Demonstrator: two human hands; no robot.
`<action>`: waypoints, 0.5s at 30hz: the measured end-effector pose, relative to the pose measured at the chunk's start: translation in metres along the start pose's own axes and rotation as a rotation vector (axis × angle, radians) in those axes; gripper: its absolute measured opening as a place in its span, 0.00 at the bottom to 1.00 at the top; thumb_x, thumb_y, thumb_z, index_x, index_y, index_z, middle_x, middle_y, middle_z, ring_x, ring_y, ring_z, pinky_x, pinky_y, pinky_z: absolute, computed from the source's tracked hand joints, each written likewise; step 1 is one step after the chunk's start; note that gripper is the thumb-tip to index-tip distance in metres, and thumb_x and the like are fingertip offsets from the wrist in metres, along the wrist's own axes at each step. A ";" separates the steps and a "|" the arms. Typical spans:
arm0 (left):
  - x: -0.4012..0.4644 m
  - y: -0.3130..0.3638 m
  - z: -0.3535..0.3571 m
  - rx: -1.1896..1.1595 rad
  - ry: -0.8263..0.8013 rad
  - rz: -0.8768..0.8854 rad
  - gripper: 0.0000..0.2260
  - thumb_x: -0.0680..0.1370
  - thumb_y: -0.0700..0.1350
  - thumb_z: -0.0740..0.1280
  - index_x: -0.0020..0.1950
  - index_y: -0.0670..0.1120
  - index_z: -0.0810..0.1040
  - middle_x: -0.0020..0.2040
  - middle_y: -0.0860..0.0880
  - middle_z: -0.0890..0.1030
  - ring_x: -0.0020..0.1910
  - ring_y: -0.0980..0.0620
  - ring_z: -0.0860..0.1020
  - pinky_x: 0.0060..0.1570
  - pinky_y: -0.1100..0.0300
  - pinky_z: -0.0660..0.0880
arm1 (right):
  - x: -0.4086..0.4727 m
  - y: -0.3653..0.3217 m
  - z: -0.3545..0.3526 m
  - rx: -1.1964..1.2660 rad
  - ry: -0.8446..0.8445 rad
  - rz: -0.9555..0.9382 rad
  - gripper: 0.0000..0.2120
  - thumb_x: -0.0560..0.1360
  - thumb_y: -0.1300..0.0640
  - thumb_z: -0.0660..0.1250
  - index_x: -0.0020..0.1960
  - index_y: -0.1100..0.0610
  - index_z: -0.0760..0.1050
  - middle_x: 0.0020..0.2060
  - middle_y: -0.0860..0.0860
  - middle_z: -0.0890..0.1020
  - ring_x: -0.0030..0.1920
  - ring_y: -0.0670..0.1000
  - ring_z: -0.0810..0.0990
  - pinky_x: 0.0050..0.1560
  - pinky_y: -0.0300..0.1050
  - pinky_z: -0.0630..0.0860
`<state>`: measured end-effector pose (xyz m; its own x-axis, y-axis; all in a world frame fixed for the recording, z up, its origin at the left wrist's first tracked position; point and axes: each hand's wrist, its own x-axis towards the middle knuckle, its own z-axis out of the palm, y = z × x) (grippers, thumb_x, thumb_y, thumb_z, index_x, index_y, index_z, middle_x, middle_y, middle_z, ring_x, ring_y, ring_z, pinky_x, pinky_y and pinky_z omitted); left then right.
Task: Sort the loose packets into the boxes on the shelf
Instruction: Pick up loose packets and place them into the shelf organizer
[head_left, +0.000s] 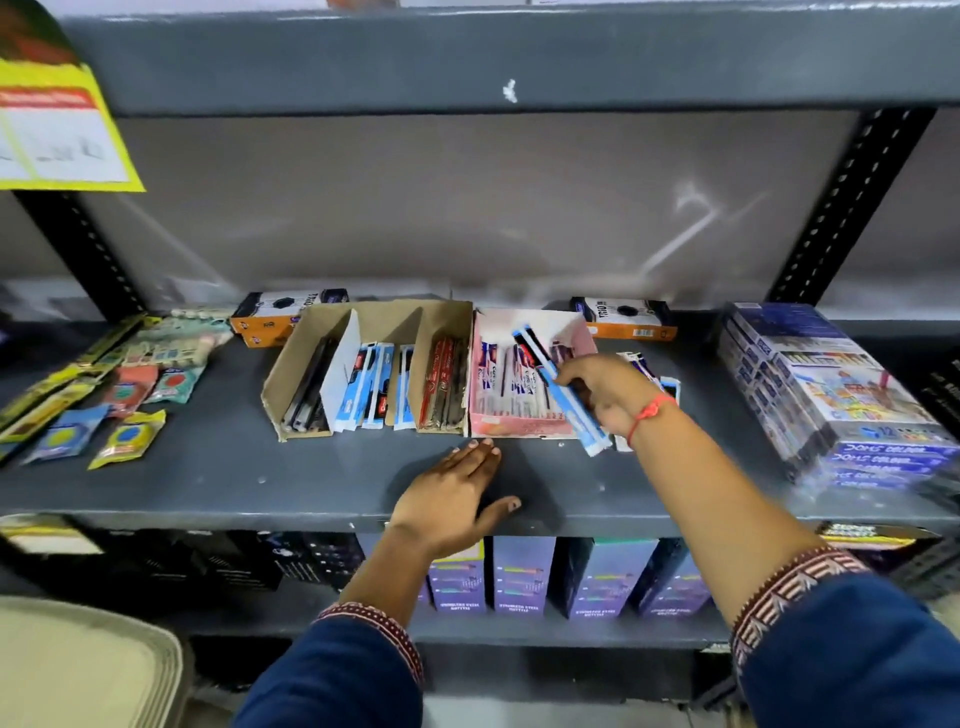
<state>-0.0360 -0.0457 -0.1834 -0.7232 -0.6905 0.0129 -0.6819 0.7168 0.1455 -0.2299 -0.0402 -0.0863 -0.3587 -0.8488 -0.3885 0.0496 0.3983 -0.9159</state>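
Two open boxes stand side by side on the grey shelf (218, 467). The brown cardboard box (291, 364) has dividers and holds dark, blue-white and red pen packets. To its right, the pink box (511, 427) holds several more packets. My right hand (602, 389) grips a long blue-and-white packet (576, 410) held slantwise over the pink box's right front corner. A few loose packets (649, 371) lie behind that hand, partly hidden. My left hand (457, 493) rests flat on the shelf in front of the boxes, fingers together, holding nothing.
Small colourful pouches (124, 395) and long yellow packs lie at the shelf's left. Two orange-and-black boxes (626, 317) stand at the back. A wrapped stack of colour boxes (831, 395) fills the right end. Purple cartons (524, 577) line the shelf below.
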 end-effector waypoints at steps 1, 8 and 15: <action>-0.003 -0.005 0.000 0.002 0.004 -0.021 0.29 0.80 0.61 0.50 0.76 0.46 0.53 0.77 0.49 0.54 0.74 0.52 0.51 0.70 0.59 0.51 | 0.001 -0.001 0.010 -0.005 -0.040 -0.005 0.12 0.74 0.70 0.59 0.33 0.61 0.69 0.29 0.57 0.71 0.26 0.52 0.70 0.28 0.40 0.68; -0.022 -0.039 -0.004 0.004 0.030 -0.201 0.32 0.78 0.63 0.47 0.75 0.45 0.54 0.76 0.48 0.56 0.74 0.51 0.52 0.70 0.59 0.51 | 0.002 -0.013 0.070 0.033 -0.232 -0.045 0.14 0.74 0.74 0.61 0.35 0.59 0.72 0.20 0.49 0.79 0.16 0.42 0.77 0.22 0.33 0.76; -0.040 -0.061 -0.010 -0.008 0.051 -0.316 0.30 0.80 0.60 0.53 0.75 0.42 0.54 0.76 0.45 0.56 0.74 0.49 0.52 0.70 0.58 0.49 | 0.006 -0.028 0.123 -0.044 -0.277 -0.092 0.13 0.74 0.76 0.59 0.42 0.58 0.70 0.37 0.54 0.75 0.32 0.48 0.75 0.25 0.35 0.78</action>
<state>0.0356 -0.0633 -0.1834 -0.4692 -0.8829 0.0152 -0.8708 0.4655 0.1579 -0.1192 -0.0991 -0.0758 -0.0909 -0.9424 -0.3219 -0.0144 0.3244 -0.9458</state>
